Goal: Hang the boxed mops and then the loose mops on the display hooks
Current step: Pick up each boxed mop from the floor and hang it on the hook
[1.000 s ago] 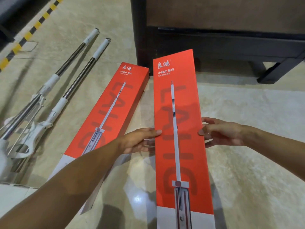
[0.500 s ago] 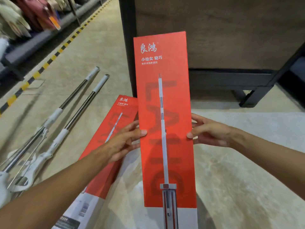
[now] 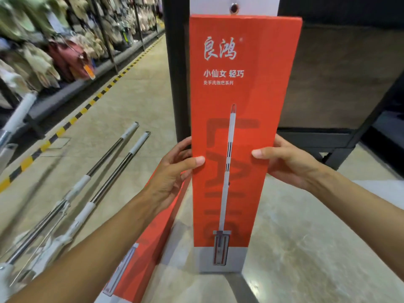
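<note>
— Red cardboard fills the middle of the view: what is holding it?

— Both hands. The left hand (image 3: 172, 171) grips the left edge of the held boxed mop (image 3: 242, 127), thumb across the red front and fingers curled behind. The right hand (image 3: 288, 162) grips the opposite edge at the same height, thumb likewise on the front. The two hands are apart, with the width of the box between them.

— How does the box stand?

— Upright, clear of the floor, its grey-white bottom band lowest and its top close to the upper edge of the view. A white hang tab (image 3: 234, 5) with a hole rises from the top end. Whether any hook is through that hole I cannot tell.

— Anything beneath it?

— A second boxed mop (image 3: 150, 246) lies flat on the pale floor (image 3: 317, 248), partly covered by the left forearm and the held box.

— And to the left?

— Two loose mops (image 3: 105, 171) lie side by side on the floor, steel shafts with white grips, handle ends pointing away from the person. A further white-and-steel pole (image 3: 15, 119) shows, blurred, at the far left edge.

— Behind all that?

— A dark display stand (image 3: 175, 73) with a brown back panel (image 3: 341, 79) rises just behind the held box. Further off, a yellow-and-black floor stripe (image 3: 72, 120) runs along the aisle beside blurred racks of clothing (image 3: 54, 51).
</note>
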